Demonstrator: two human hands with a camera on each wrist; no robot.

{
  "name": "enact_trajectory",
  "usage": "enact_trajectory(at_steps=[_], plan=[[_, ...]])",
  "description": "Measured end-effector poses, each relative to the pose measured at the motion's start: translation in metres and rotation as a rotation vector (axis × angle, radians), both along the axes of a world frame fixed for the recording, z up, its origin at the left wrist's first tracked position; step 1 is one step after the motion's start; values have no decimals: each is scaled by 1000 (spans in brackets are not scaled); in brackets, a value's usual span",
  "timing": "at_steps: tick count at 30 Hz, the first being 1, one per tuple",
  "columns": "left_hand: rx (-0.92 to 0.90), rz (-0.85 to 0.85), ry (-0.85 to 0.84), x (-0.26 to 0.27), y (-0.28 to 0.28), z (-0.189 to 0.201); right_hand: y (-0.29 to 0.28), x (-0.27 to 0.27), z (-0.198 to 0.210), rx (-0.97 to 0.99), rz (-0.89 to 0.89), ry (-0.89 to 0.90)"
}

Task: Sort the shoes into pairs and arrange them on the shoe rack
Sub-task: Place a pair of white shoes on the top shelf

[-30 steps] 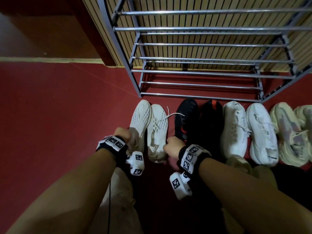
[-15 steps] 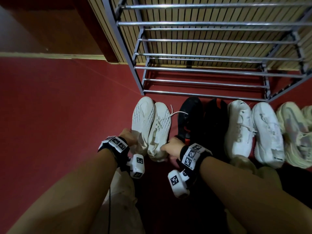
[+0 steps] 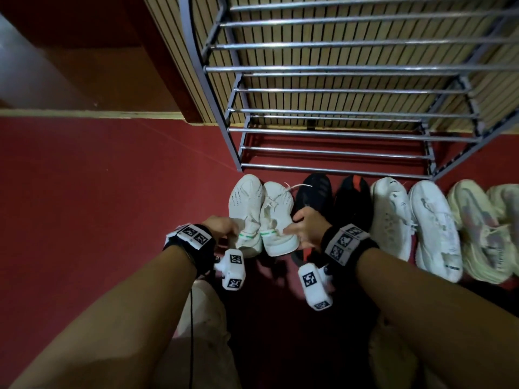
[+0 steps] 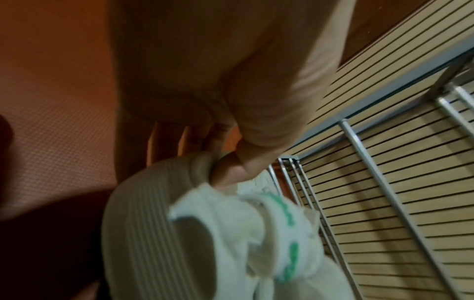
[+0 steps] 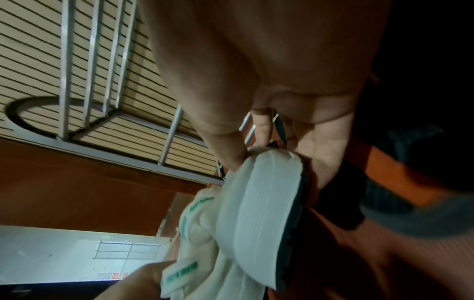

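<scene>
Both hands are engaged on a pair of white knit sneakers at the left end of the shoe row. The left hand (image 3: 222, 227) grips the heel of the left white sneaker (image 3: 245, 211), thumb pressed into the collar and fingers curled behind the ribbed heel, as the left wrist view confirms. The right hand (image 3: 304, 230) grips the heel of the right white sneaker (image 3: 276, 217), thumb on the inner side and fingers around the sole edge. The two sneakers touch side by side, toes pointing toward the shoe rack (image 3: 337, 113), each with a green stripe at the heel tab. They sit just in front of the rack's lowest bars; whether they are raised off the red floor (image 3: 98, 192) cannot be told.

To the right, along the floor in front of the rack, lie a pair of black sneakers (image 3: 334, 200), then a pair of white sneakers (image 3: 412, 223), then a pair of cream sneakers (image 3: 483, 228) at the frame edge. The rack's metal tiers visible here carry no shoes. It stands against a slatted wooden wall (image 3: 323, 37).
</scene>
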State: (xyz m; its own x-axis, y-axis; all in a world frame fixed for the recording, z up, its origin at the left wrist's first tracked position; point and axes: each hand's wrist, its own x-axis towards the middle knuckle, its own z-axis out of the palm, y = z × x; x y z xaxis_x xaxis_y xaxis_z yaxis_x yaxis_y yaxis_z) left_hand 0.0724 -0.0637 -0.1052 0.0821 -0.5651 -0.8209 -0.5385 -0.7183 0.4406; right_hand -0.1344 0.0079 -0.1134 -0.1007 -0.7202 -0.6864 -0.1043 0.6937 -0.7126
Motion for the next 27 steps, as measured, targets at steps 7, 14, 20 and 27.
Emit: enact_trajectory(at_steps=[7,14,20,27], plan=[[-24,-242,59,-26,-3,68,5,-53,64,-98,170,238],[-65,-369,202,-59,5,175,18,-105,164,-138,58,289],[-185,-445,266,-85,6,245,32,-141,241,-265,17,425],[-197,-424,323,-100,1,291,44,-159,309,-256,44,514]])
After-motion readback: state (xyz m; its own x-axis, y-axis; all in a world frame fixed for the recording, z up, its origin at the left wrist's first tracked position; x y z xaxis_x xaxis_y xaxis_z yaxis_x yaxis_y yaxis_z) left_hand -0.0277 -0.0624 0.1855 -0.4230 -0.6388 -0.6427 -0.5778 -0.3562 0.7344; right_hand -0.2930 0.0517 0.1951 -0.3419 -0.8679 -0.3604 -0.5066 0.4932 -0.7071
